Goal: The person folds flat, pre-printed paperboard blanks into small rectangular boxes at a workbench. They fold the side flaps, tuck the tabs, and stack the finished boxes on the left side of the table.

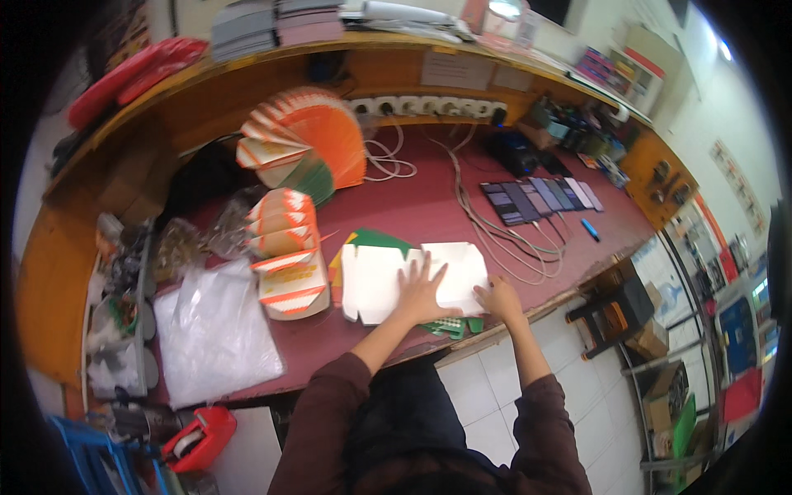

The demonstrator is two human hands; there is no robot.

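A white cardboard box blank (375, 285) with notched edges lies flat near the front edge of the table. My left hand (422, 293) presses on its middle with the fingers spread wide. At the blank's right edge, my right hand (499, 299) has its fingers curled in and closed on the card. Green printed card (381, 239) shows from under the blank at the back, and a green patterned piece (450, 326) sticks out at the front. Left of the blank, folded orange and white cartons (289, 280) stand nested in a row.
Behind those cartons a fan of orange cartons (330, 132) spreads out. Clear plastic bags (214, 330) lie at the left. Several phones (540, 198) rest at the right, near white cables (470, 190) and a blue marker (591, 229). A red tape dispenser (202, 437) sits lower left.
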